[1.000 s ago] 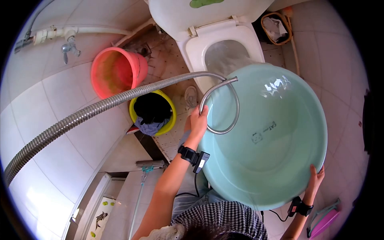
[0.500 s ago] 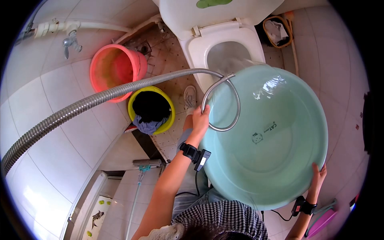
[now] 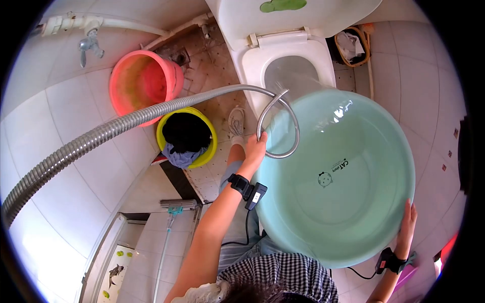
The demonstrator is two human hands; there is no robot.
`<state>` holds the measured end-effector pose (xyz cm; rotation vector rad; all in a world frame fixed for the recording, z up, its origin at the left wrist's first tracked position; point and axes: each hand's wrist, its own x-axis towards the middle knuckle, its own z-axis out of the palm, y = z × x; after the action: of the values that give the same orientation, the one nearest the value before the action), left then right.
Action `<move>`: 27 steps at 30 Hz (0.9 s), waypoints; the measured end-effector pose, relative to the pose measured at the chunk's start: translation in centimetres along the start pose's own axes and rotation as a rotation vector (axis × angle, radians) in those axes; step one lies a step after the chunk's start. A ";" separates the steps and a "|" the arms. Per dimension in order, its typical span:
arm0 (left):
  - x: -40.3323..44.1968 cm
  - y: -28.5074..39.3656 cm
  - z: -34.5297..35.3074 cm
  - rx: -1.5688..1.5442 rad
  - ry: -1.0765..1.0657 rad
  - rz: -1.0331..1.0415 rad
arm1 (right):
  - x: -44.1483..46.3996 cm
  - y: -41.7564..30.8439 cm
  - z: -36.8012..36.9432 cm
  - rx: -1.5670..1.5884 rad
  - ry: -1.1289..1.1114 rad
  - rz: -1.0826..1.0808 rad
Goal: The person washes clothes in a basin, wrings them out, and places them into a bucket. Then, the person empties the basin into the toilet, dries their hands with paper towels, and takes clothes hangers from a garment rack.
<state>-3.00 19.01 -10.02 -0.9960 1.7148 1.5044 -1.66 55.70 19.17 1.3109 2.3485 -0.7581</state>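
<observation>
A large pale green basin (image 3: 353, 212) with a cat print is held tilted over the toilet bowl, its far rim toward the bowl. Clear water (image 3: 303, 86) streams between that rim and the toilet (image 3: 245, 68). My left hand (image 3: 255, 147) is closed at the basin's left rim, with a looped metal shower hose (image 3: 295, 139) in its grasp; the hose's end lies across its own loop near the far rim. At the right side, my right hand (image 3: 406, 230) grips the basin's outer edge, fingers against the wall and thumb hidden. Both wrists wear black straps with small devices.
A pink bucket (image 3: 174, 83) and a yellow bucket (image 3: 212, 144) holding dark and blue cloth stand left of the toilet. A waste bin (image 3: 365, 38) sits right of it. A mop (image 3: 169, 222) lies lower left. A tap (image 3: 91, 44) projects from the left wall.
The basin's inside faces me more directly, with its cat print clearer and less water over it. My right hand's fingers have straightened along the rim. The hose loop shifted slightly up and left.
</observation>
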 end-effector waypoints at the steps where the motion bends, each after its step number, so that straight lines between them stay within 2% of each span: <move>1: 0.1 0.0 0.0 0.011 -0.009 -0.010 | 0.2 0.8 -0.3 -0.003 -0.001 0.001; 2: -0.1 0.1 -0.2 0.020 -0.022 -0.022 | 0.1 2.1 -1.2 -0.259 0.087 -0.370; 4: 0.3 0.0 -0.2 0.030 -0.045 -0.024 | 0.9 2.9 -2.4 -0.513 0.167 -0.744; 6: 0.6 -0.1 0.1 0.037 -0.070 -0.022 | 1.5 2.1 -4.2 0.383 -0.221 -0.007; 7: 0.8 -0.2 0.4 0.012 -0.070 -0.025 | 1.6 1.2 -4.5 0.428 -0.244 0.058; 15: 2.0 -0.8 1.2 0.041 -0.069 -0.023 | 1.4 -3.4 -4.9 0.325 -0.152 0.001; 17: 2.4 -0.8 1.1 0.066 -0.148 -0.036 | 1.5 -3.8 -5.0 0.293 -0.157 -0.041; 19: 2.9 -1.0 1.7 0.031 -0.154 -0.069 | 1.6 -3.6 -5.7 0.246 -0.079 -0.232; 20: 3.1 -1.2 2.0 0.000 -0.159 -0.099 | 1.5 -3.9 -5.9 0.240 -0.077 -0.234; 21: 3.1 -1.3 2.4 -0.005 -0.162 -0.099 | 1.2 -4.5 -6.0 0.068 -0.015 -0.391; 24: 2.5 -0.9 2.9 -0.036 -0.145 -0.175 | 0.1 -10.3 -4.7 0.118 0.022 -0.224; 26: 1.4 0.1 2.9 -0.148 -0.191 -0.177 | -0.9 -13.3 -3.6 0.273 0.078 -0.087; 27: 1.5 -0.1 3.2 -0.152 -0.192 -0.177 | -1.0 -14.2 -3.9 0.234 0.053 -0.105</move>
<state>-3.68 21.94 -11.80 -1.0154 1.3597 1.5765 -13.46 51.21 26.83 1.3204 2.4460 -1.0707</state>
